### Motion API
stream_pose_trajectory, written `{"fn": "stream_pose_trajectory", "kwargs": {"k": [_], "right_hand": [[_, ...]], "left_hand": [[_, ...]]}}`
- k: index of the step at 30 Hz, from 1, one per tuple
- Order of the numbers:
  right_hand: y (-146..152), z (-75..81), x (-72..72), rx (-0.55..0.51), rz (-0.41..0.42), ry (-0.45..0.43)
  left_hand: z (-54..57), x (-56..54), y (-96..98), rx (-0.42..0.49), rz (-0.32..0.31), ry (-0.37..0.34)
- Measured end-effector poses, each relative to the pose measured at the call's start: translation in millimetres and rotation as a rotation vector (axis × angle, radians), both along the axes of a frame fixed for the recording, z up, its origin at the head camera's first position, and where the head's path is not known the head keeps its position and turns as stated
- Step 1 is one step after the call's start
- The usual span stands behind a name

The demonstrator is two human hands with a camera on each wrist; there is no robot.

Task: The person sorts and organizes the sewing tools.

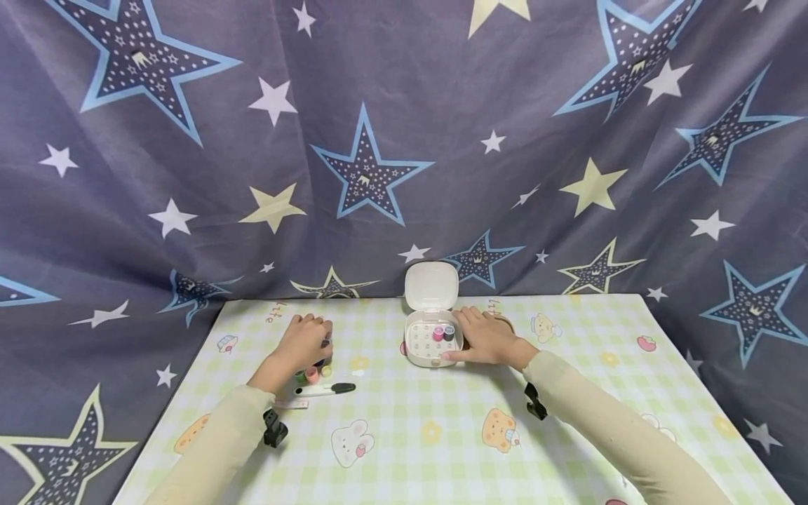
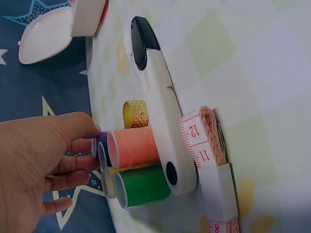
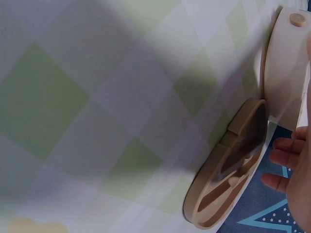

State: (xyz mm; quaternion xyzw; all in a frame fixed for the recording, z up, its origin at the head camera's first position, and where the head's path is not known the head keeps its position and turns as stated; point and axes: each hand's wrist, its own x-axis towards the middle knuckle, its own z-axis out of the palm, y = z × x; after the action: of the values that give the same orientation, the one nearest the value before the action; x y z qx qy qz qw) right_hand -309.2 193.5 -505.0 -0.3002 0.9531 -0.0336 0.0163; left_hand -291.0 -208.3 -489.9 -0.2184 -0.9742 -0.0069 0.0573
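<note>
My left hand (image 1: 303, 344) is at a cluster of thread spools on the left of the table. Its thumb and fingers pinch a purple spool (image 2: 101, 145). Beside that stand a salmon spool (image 2: 136, 146) and a green spool (image 2: 146, 187), with more partly hidden behind them. A gold thimble (image 2: 135, 113) sits close by. On the right, my right hand (image 1: 486, 340) holds the right side of a white sewing box (image 1: 418, 356), thumb over the front rim. A pink spool (image 1: 438, 334) and a dark spool (image 1: 449, 332) stand on its pegged inside.
White thread snips (image 2: 163, 107) with a black end lie before the spools, next to a folded tape measure (image 2: 194, 136). The box lid (image 1: 432, 284) stands raised at the back. A tan compartment tray (image 3: 199, 208) lies by the right hand. A starry curtain (image 1: 379, 266) hangs behind the table.
</note>
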Motion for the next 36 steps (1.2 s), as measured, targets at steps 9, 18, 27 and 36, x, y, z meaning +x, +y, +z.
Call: {"fn": "stream_pose_trajectory", "kwargs": {"k": [9,18,27,36], "right_hand": [[0.4,-1.4,0.7,-0.006,0.004,0.003],[0.3,-1.4,0.8,0.009,-0.001,0.001],[0.5,-1.2,-1.4,0.021,-0.004,0.019],[-0.9,-2.4,-1.1,0.021,-0.010,0.014]], "left_hand": [[-1.7,-1.0,0.8,0.039,-0.035,0.037],[1.1,-3.0,8.1,0.052,-0.086,0.094],[15.1,-6.8,30.1,0.078,-0.141,0.098],[22.5,-10.0,63.0,0.140,-0.197,0.066]]}}
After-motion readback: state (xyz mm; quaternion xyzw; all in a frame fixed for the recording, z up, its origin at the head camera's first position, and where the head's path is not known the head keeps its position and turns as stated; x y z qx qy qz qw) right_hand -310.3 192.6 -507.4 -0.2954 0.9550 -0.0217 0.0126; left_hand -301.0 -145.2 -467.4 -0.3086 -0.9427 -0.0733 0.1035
